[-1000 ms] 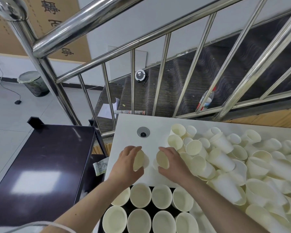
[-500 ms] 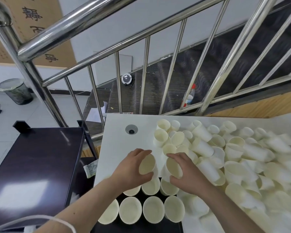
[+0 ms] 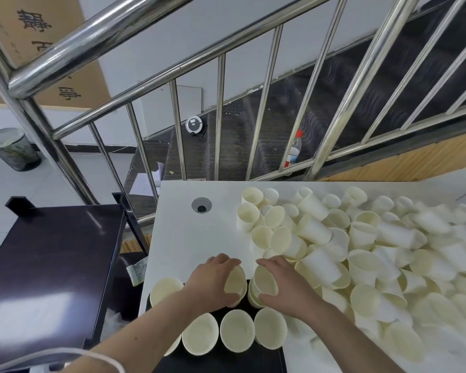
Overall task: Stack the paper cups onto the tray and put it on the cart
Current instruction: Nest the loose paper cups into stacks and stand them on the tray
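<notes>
Nearest the camera: black tray [image 3: 226, 359] at the near edge of the white table [image 3: 189, 238]. A front row of three upright paper cups [image 3: 237, 330] stands on it, rims up, side by side and touching or nearly so; one more upright cup [image 3: 165, 289] stands at the tray's far-left corner.

Left hand [image 3: 210, 285]: fingers and thumb curled round a cup [image 3: 235, 281], which is tilted with its mouth toward the camera and low over the tray's back row. Right hand [image 3: 285, 288]: wrapped round a second cup [image 3: 265, 279], likewise tilted, set into or onto another cup rim below it; cannot tell whether it is fully seated. The two held cups are just beside each other, near touching. Both forearms enter from the bottom edge; a white cord [image 3: 97, 356] loops over the left forearm.

Right of the hands: large loose pile of cups [image 3: 361, 251], most lying on their sides, covering the right part of the table. Far-right cups are blurred.

Left of the table: dark cart top [image 3: 49, 265], glossy.

Mid table: round cable grommet [image 3: 201, 205].

Beyond: steel stair railing [image 3: 172, 76], dark stairs, plastic bottle with red cap [image 3: 293, 150], bin [image 3: 11, 149] on the floor at far left.
</notes>
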A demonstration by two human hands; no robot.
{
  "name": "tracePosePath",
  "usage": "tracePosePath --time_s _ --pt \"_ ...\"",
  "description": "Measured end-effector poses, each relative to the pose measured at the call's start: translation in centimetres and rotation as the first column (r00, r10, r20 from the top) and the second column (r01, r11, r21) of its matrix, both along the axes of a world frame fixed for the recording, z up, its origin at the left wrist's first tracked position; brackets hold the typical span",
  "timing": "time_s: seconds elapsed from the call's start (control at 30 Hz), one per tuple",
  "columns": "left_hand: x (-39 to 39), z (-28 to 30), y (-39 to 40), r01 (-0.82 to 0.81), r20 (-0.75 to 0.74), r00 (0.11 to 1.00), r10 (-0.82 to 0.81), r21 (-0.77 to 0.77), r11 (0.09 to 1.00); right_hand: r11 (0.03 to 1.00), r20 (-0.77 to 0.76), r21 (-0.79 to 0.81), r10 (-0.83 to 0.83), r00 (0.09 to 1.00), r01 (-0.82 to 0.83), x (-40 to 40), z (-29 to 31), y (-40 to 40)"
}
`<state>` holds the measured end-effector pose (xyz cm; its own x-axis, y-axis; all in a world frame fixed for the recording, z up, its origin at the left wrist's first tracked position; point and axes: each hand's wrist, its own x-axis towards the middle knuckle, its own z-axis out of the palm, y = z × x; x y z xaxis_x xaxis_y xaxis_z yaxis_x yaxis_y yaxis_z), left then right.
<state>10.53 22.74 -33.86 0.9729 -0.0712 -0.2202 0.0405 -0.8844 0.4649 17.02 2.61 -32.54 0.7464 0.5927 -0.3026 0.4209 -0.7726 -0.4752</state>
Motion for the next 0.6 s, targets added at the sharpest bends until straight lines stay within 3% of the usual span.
tracePosePath --time_s 0.6 --pt "0.5 -1.8 -1.0 0.072 -0.114 0.992 -0.057 0.132 0.989 0.983 0.017 -0.163 0.090 0.996 -0.086 0.3 -2.6 0.8"
